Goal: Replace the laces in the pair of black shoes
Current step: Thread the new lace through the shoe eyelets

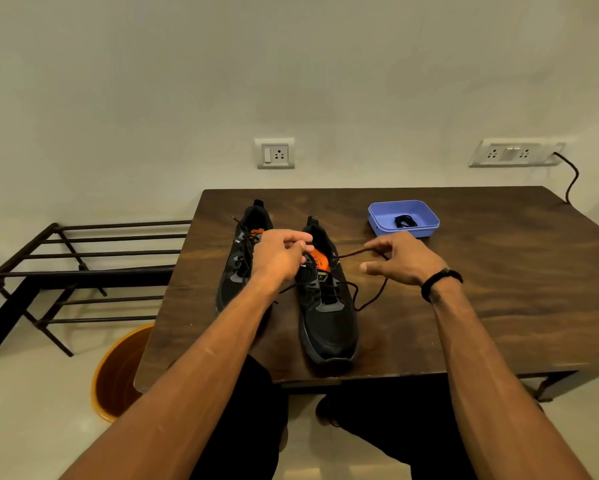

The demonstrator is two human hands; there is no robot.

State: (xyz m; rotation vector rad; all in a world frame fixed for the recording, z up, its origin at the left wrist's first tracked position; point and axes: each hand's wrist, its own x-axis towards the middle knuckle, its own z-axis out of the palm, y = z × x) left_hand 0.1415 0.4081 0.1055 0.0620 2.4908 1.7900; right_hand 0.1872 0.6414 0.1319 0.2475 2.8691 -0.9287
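2 black shoes on the table [464, 306], side by side, toes toward the near edge, heels toward the far edge. Left shoe [242, 268] near the table's left edge, partly covered by the left forearm; laces still in its eyelets. Right shoe [329, 317] just beside it, orange insole visible, lace [374, 296] loose.

Left hand [280, 254]: over the gap between the shoes at the right shoe's collar, fingers curled together in a pinch; what the grip holds, cannot tell for certain.

Right hand [395, 258]: right of the right shoe, thumb and forefinger clamped on the lace, which runs taut from the shoe's upper eyelets; slack loops down onto the table.

Blue tray [426, 216] near the far edge, holding a coiled black lace [405, 221].
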